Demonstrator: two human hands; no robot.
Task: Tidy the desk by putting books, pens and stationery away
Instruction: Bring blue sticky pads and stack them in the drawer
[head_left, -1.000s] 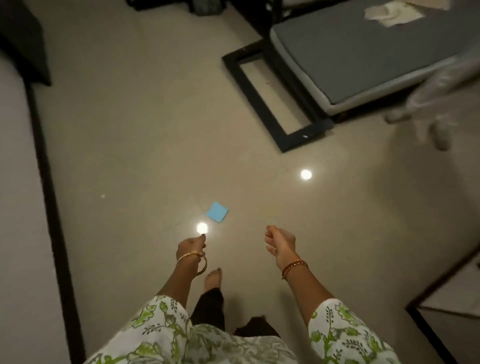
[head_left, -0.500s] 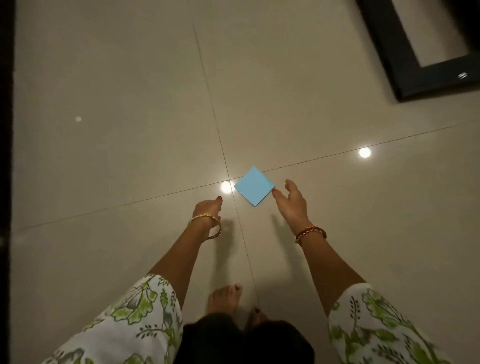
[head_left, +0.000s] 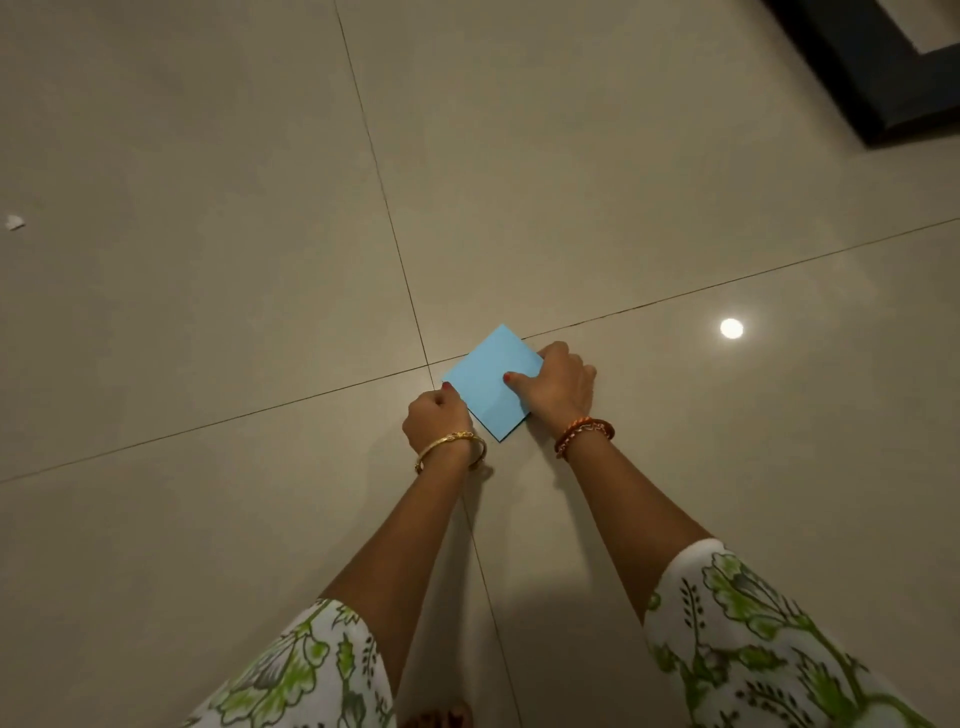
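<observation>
A light blue square of paper (head_left: 485, 376) lies on the beige tiled floor where four tiles meet. My right hand (head_left: 561, 387) rests on its right side, thumb pressed on top and fingers curled around its right edge. My left hand (head_left: 434, 418) is a loose fist touching the paper's left corner; whether it pinches that corner I cannot tell. Both forearms reach down from floral sleeves.
A black frame (head_left: 878, 98) lies on the floor at the top right. A small white scrap (head_left: 14, 222) sits at the far left. A ceiling light reflects as a bright spot (head_left: 731, 328) on the tiles. My toes (head_left: 436, 719) show at the bottom edge.
The view has dropped closer to the floor. Both hands have moved forward onto the blue paper; the right hand, open beside it before, now grips its right edge.
</observation>
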